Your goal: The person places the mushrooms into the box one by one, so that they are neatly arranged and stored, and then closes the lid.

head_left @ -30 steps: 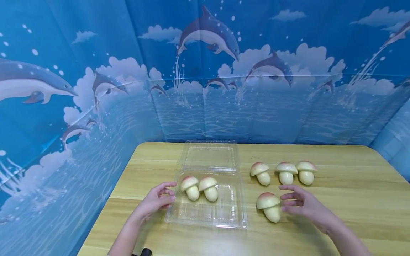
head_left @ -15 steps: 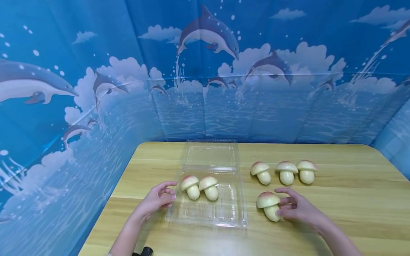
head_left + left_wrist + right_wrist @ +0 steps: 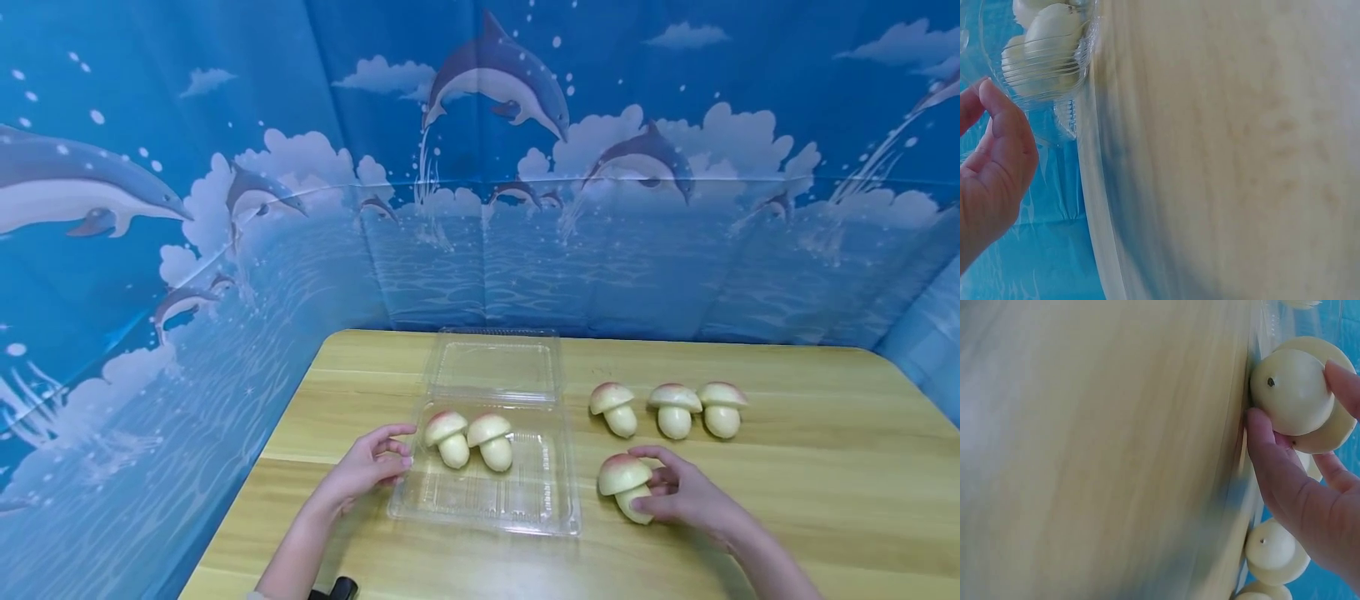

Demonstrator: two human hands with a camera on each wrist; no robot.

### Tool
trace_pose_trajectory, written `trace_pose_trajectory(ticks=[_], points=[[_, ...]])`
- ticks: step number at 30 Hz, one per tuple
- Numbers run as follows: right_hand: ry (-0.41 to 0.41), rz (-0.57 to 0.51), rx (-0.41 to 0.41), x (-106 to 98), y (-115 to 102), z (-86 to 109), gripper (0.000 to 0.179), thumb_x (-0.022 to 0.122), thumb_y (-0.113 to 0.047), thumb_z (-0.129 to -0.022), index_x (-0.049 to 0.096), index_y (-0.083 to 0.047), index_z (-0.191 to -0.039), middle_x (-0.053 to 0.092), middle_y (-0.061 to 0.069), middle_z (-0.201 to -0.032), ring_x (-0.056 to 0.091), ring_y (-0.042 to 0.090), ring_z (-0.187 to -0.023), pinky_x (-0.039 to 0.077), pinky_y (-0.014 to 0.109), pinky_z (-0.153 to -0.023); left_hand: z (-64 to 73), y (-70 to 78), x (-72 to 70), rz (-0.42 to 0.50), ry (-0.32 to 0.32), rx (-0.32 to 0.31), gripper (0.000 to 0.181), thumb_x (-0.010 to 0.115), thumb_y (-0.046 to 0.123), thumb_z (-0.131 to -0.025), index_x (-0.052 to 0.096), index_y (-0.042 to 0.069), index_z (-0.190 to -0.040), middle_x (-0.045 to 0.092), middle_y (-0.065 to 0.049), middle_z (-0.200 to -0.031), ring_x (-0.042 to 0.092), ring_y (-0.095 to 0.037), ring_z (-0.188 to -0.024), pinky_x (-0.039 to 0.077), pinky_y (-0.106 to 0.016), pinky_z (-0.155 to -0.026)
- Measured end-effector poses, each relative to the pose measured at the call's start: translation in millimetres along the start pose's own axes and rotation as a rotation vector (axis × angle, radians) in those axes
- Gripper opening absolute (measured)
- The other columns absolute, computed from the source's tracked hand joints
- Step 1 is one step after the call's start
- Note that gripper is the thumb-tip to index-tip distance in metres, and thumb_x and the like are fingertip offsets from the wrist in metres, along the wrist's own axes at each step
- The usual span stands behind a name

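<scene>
My right hand (image 3: 684,497) grips a toy mushroom (image 3: 624,475) with a pale stem and a cap blushed pink. In the right wrist view, thumb and fingers go round the rounded stem end (image 3: 1291,390). My left hand (image 3: 365,465) pinches the left rim of a clear plastic clamshell box (image 3: 525,500), whose lid (image 3: 495,367) lies folded back, away from me. Two more toy mushrooms, the left one (image 3: 447,437) and the right one (image 3: 491,442), lie side by side in the box's base. In the left wrist view the fingertips (image 3: 988,87) meet at the box's edge.
Three toy mushrooms stand in a row at the right rear: one (image 3: 613,408) apart, then two close together, the middle one (image 3: 675,410) and the far right one (image 3: 722,408). A black object (image 3: 343,588) shows at the wooden table's (image 3: 825,467) near edge. A dolphin-print curtain (image 3: 480,208) hangs behind.
My right hand has moved left onto the near toy mushroom and closed its fingers round it. The mushroom has barely shifted. My left hand and the box stay where they were.
</scene>
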State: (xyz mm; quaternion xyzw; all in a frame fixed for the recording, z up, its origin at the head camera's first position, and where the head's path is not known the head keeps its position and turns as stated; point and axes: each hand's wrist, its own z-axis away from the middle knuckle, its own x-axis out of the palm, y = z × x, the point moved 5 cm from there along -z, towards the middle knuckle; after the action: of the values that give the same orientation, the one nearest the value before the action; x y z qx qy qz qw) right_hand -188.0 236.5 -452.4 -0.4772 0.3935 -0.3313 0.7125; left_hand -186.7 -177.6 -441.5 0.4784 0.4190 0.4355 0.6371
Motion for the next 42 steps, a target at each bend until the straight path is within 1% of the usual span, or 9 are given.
trace_pose_trajectory(ticks=[6,13,19,22,26,31,35,39,42], points=[[0.008,-0.024,0.023,2.6,-1.1,-2.9,0.071,0.073,-0.012,-0.08,0.032,0.001,-0.136,0.05,0.01,-0.089,0.051,0.016,-0.075,0.049,0.027,-0.061,-0.7,0.9,0.3,0.005,-0.004,0.003,0.055,0.062,0.003,-0.086,0.039,-0.003,-0.135,0.052,-0.008,-0.094,0.053,-0.013,-0.07,0.048,-0.021,-0.061],[-0.017,-0.063,0.032,1.0,-0.6,-4.6,0.071,0.071,-0.012,-0.081,0.029,0.001,-0.137,0.052,0.008,-0.084,0.052,0.013,-0.071,0.048,0.027,-0.061,-2.2,0.7,3.0,-0.005,-0.021,0.001,0.056,0.062,0.004,-0.086,0.039,-0.002,-0.136,0.052,-0.009,-0.095,0.052,-0.013,-0.069,0.047,-0.02,-0.06],[-0.009,-0.079,0.03,-1.4,-1.9,-6.7,0.072,0.071,-0.012,-0.081,0.028,0.003,-0.137,0.052,0.007,-0.083,0.052,0.012,-0.069,0.049,0.027,-0.062,-4.7,2.3,5.1,-0.002,-0.021,0.009,0.055,0.062,0.003,-0.086,0.04,-0.002,-0.136,0.052,-0.009,-0.095,0.052,-0.013,-0.069,0.047,-0.021,-0.06],[-0.001,-0.078,0.021,-1.6,-3.9,-6.5,0.071,0.071,-0.011,-0.081,0.028,0.003,-0.136,0.053,0.008,-0.085,0.054,0.013,-0.071,0.05,0.028,-0.064,-4.8,1.5,5.6,-0.004,-0.023,0.004,0.055,0.062,0.002,-0.085,0.04,-0.002,-0.136,0.052,-0.01,-0.095,0.052,-0.013,-0.069,0.047,-0.021,-0.061],[0.007,-0.074,0.004,-1.3,-11.3,-7.7,0.071,0.07,-0.012,-0.081,0.028,0.002,-0.138,0.054,0.009,-0.087,0.055,0.014,-0.075,0.051,0.03,-0.067,-3.6,2.6,4.7,-0.003,-0.019,0.007,0.055,0.062,0.002,-0.085,0.04,-0.002,-0.136,0.052,-0.01,-0.096,0.053,-0.013,-0.069,0.047,-0.02,-0.06],[0.012,-0.089,0.009,-1.1,-21.4,-11.2,0.071,0.07,-0.012,-0.082,0.028,0.001,-0.138,0.048,0.008,-0.087,0.05,0.014,-0.078,0.052,0.033,-0.071,-2.4,3.9,3.8,0.002,-0.015,0.005,0.056,0.062,0.002,-0.085,0.039,-0.002,-0.136,0.052,-0.01,-0.096,0.053,-0.013,-0.071,0.048,-0.02,-0.061],[0.041,-0.082,0.007,-0.3,-30.2,-15.0,0.07,0.071,-0.013,-0.081,0.031,0.0,-0.138,0.045,0.007,-0.085,0.047,0.015,-0.08,0.052,0.035,-0.073,-1.5,2.7,3.0,0.003,-0.012,-0.007,0.056,0.062,0.001,-0.085,0.039,-0.002,-0.136,0.052,-0.01,-0.096,0.053,-0.013,-0.071,0.048,-0.021,-0.061],[0.067,-0.086,0.0,3.1,-40.3,-21.2,0.071,0.071,-0.014,-0.081,0.031,-0.002,-0.138,0.046,0.006,-0.084,0.048,0.015,-0.079,0.05,0.037,-0.074,-0.7,1.7,0.4,0.002,-0.002,-0.007,0.055,0.062,0.001,-0.085,0.04,-0.002,-0.136,0.052,-0.009,-0.096,0.054,-0.013,-0.071,0.048,-0.02,-0.061],[0.069,-0.097,-0.008,7.5,-46.9,-26.3,0.072,0.072,-0.015,-0.081,0.032,-0.003,-0.139,0.049,0.005,-0.084,0.049,0.015,-0.079,0.05,0.038,-0.074,-0.1,0.0,-0.6,0.003,-0.005,-0.01,0.055,0.062,0.002,-0.086,0.039,-0.002,-0.136,0.052,-0.009,-0.096,0.054,-0.013,-0.071,0.048,-0.02,-0.061]])
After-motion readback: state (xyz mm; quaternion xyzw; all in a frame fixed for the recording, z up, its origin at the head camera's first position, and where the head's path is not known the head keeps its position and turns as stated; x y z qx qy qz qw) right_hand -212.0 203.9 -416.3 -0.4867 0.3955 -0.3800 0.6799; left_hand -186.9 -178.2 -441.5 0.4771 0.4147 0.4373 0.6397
